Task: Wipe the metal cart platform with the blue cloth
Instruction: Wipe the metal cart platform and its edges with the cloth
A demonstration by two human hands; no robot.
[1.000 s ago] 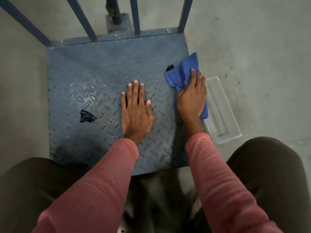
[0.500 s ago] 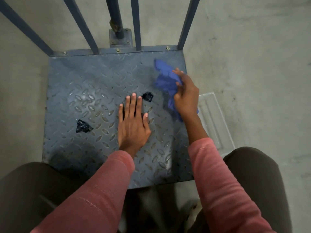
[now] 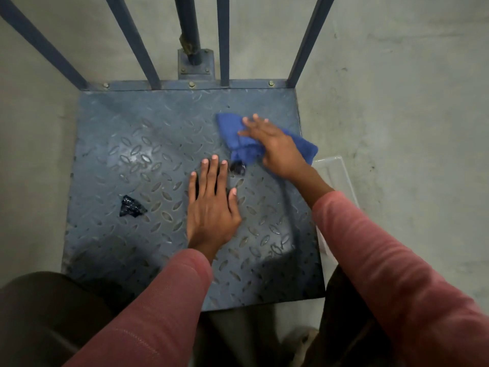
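The crumpled blue terry cloth [image 3: 232, 133] is pressed onto the far right part of the blue-grey diamond-plate metal cart platform [image 3: 132, 144] by the right hand [image 3: 277, 149], whose fingers are spread straight over it. The left hand [image 3: 211, 207] is laid flat and released on the plate. One small black scrap [image 3: 237, 168] is seen touching the cloth's near edge, another black scrap [image 3: 131, 207] well to the left.

Warehouse or workshop setting: bare, stained grey concrete floor [image 3: 397, 102] beneath a blue-painted diamond-plate cart platform [image 3: 132, 141] with bolted steel upright bars [image 3: 132, 41]; clear plastic tray [image 3: 334, 172] set directly on the ground
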